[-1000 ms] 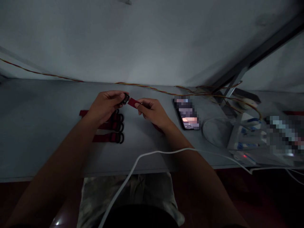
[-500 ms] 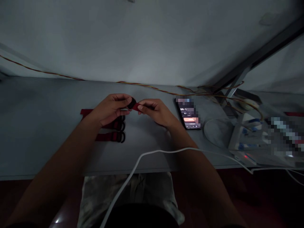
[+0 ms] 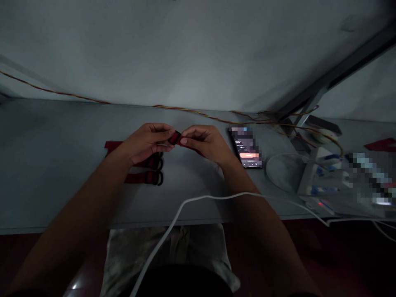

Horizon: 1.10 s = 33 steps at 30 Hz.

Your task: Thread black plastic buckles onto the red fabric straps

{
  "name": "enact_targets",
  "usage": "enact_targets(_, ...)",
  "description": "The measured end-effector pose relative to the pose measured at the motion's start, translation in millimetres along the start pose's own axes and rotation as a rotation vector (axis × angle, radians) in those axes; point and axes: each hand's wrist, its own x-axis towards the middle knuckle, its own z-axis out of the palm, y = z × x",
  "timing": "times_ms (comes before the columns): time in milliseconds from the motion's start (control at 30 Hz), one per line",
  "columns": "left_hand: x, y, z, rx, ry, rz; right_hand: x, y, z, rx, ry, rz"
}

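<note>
Between my hands, just above the table, is a red strap with a black buckle (image 3: 175,137). My left hand (image 3: 147,142) pinches the buckle end with thumb and fingertips. Close beside it, my right hand (image 3: 206,143) pinches the red webbing right of the buckle, and part of the strap runs under its fingers. Several similar red straps (image 3: 136,178) with black buckles and D-shaped rings lie on the table below my left hand and forearm, which partly hide them. Dim light blurs how the webbing passes through the buckle.
A lit phone (image 3: 246,147) lies right of my right hand. Farther right stands a power strip (image 3: 323,171) with plugs. A white cable (image 3: 213,197) crosses over my right forearm. Twisted wires (image 3: 192,110) run along the wall at the back of the grey table (image 3: 62,165).
The buckle has turned and shifted slightly right, showing red webbing in it. My right hand has moved slightly right and up, with more strap visible beneath it. At far right, a red piece has shifted.
</note>
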Motion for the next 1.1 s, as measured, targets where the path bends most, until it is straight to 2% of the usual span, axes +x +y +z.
enact_targets(100, 2, -4, 1.6, -0.005, -0.027, -0.017, 1, 0, 3, 0.046, 0.013, 0.016)
enact_targets(200, 3, -6, 3.3, 0.001, 0.007, 0.018, 1, -1, 4, 0.050, 0.025, 0.050)
enact_targets(300, 3, -4, 5.4, 0.030, 0.062, 0.087, 1, -1, 3, -0.032, 0.038, -0.010)
enact_targets(400, 2, -4, 7.6, 0.077, 0.043, 0.105, 2, 1, 4, -0.166, 0.036, -0.077)
enact_targets(500, 3, -5, 8.6, 0.118, 0.038, 0.096, 4, 4, 5, -0.305, 0.104, -0.107)
enact_targets(567, 4, -7, 8.5, 0.130, 0.059, 0.098, 4, 3, 5, -0.323, 0.147, -0.131)
enact_targets(633, 4, -8, 8.3, 0.153, 0.079, 0.109, 4, 0, 6, -0.246, 0.166, -0.137)
enact_targets(733, 5, -10, 8.3, 0.251, 0.134, 0.149, 2, -7, 8, -0.043, 0.220, -0.124)
enact_targets(800, 5, -11, 8.2, 0.324, 0.162, 0.179, 1, -11, 9, 0.014, 0.251, -0.120)
enact_targets(867, 6, -12, 8.1, 0.346, 0.171, 0.201, 0, -13, 8, -0.047, 0.241, -0.093)
enact_targets(1000, 8, -15, 9.0, 0.322, 0.163, 0.210, 1, -8, 9, -0.254, 0.195, 0.054)
enact_targets(1100, 8, -16, 11.6, 0.286, 0.123, 0.205, 3, 1, 11, -0.239, 0.232, 0.089)
